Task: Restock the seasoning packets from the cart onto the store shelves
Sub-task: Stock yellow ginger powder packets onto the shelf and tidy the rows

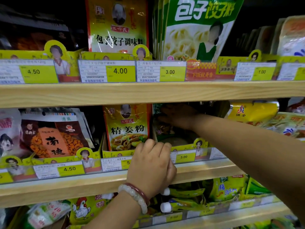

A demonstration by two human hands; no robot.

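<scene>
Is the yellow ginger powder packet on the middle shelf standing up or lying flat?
Standing up. The ginger powder packet faces forward in its yellow display box, top edge just under the upper shelf board.

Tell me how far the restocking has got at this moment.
Mid-job. Done: the upper shelf rows look full, and the ginger powder packets stand in their slot. In hand: the right hand reaches deep into the dim slot of green packets beside them, seemingly seating them; its grip is too dark to read. The left hand rests curled on the middle shelf edge. Left: unknown, the cart is out of view.
</scene>
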